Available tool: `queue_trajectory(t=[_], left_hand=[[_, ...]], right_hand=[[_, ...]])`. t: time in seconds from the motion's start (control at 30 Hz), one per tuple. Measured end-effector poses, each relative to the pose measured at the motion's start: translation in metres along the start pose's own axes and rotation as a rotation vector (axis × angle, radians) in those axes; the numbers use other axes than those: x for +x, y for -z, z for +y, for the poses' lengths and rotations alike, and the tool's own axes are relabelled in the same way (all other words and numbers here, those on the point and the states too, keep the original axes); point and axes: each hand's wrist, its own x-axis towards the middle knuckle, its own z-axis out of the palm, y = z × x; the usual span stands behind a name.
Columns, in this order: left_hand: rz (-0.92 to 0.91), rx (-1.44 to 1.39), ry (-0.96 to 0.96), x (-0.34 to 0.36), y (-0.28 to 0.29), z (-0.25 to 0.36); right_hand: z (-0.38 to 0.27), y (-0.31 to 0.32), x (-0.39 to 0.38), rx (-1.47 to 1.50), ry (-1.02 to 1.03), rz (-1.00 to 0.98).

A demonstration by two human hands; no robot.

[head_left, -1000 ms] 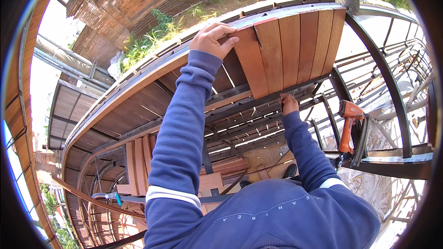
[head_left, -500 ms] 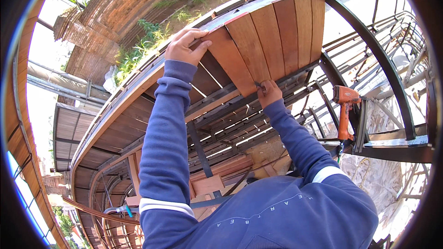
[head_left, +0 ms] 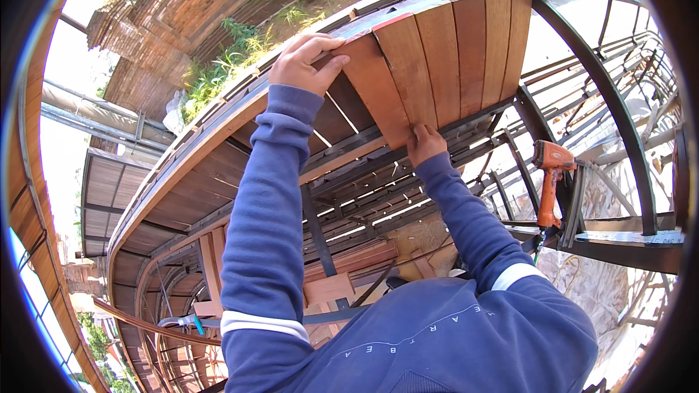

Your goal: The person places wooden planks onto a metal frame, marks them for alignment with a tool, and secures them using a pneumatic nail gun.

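Note:
A reddish-brown wooden plank (head_left: 376, 91) lies against a row of fitted planks (head_left: 466, 58) on a curved frame. My left hand (head_left: 306, 63) grips its far end, thumb and fingers at the corner by the outer rim. At the near end, my right hand (head_left: 426, 144) has its fingers closed over the plank's lower right corner, at the seam with the neighbouring plank. Whatever is between those fingertips is hidden. To the right, an orange nail gun (head_left: 550, 182) hangs on the metal frame, apart from both hands.
Dark curved metal bars (head_left: 608, 94) rise on the right. Beneath the planks runs a dark slatted framework (head_left: 364, 207), with loose boards (head_left: 331, 287) lower down. A clamp with a teal part (head_left: 191, 324) sits at lower left. Beyond the rim stands a brick wall (head_left: 189, 7) with plants.
The view has shifted slightly, so the planks appear farther right. My hands keep their places at the plank's two ends. A small dark bit seen at my right fingertips no longer shows.

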Motion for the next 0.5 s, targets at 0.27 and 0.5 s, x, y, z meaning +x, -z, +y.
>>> queue_trajectory(t=[0.27,0.5], left_hand=[[0.018,-0.005,0.013,-0.001,-0.003,-0.007],[0.010,0.146,-0.110,-0.005,0.002,-0.006]], right_hand=[[0.010,-0.004,-0.006,0.023,-0.015,-0.027],[0.012,-0.005,-0.009,0.067,0.002,0.022]])
